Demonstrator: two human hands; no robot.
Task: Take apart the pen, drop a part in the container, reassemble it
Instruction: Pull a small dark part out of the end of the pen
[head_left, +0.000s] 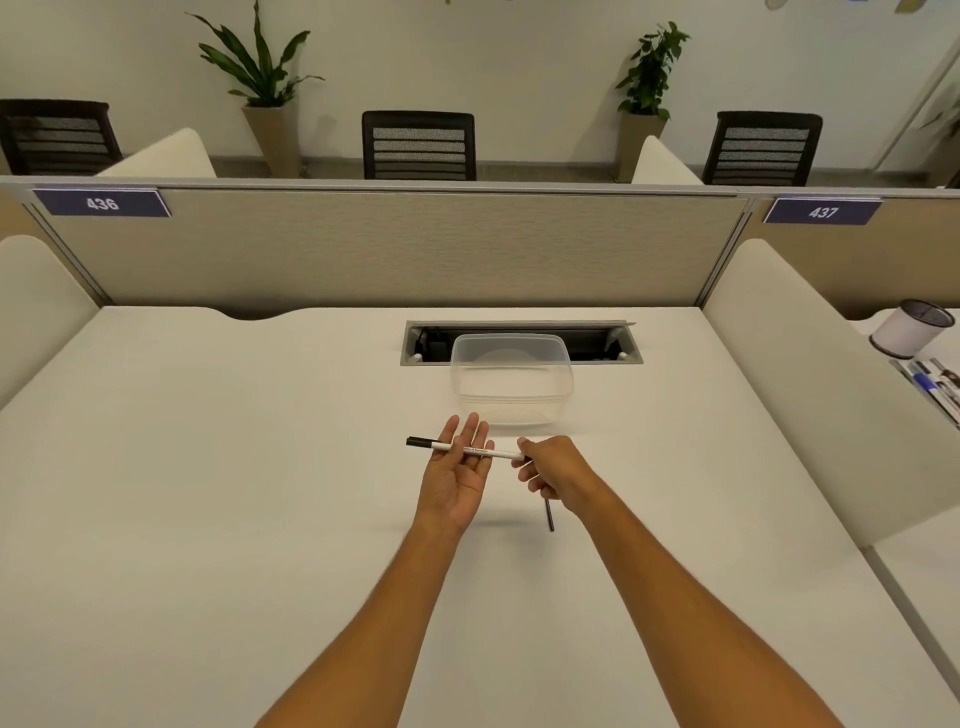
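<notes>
A white pen (467, 450) with a black end lies level across the fingers of my left hand (457, 473), which is palm up with its fingers spread. My right hand (550, 467) pinches the pen's right end between thumb and fingers. A thin dark pen part (549, 515) lies on the white desk (208, 467) just below my right hand, partly hidden by it. A clear plastic container (511, 379) stands on the desk just beyond both hands; I see nothing inside it.
A cable tray opening (597, 343) sits in the desk behind the container. A beige partition (395, 244) closes the desk's far side, with curved white dividers left and right. On the neighbouring desk at right are a pen cup (909, 328) and several pens (935, 384).
</notes>
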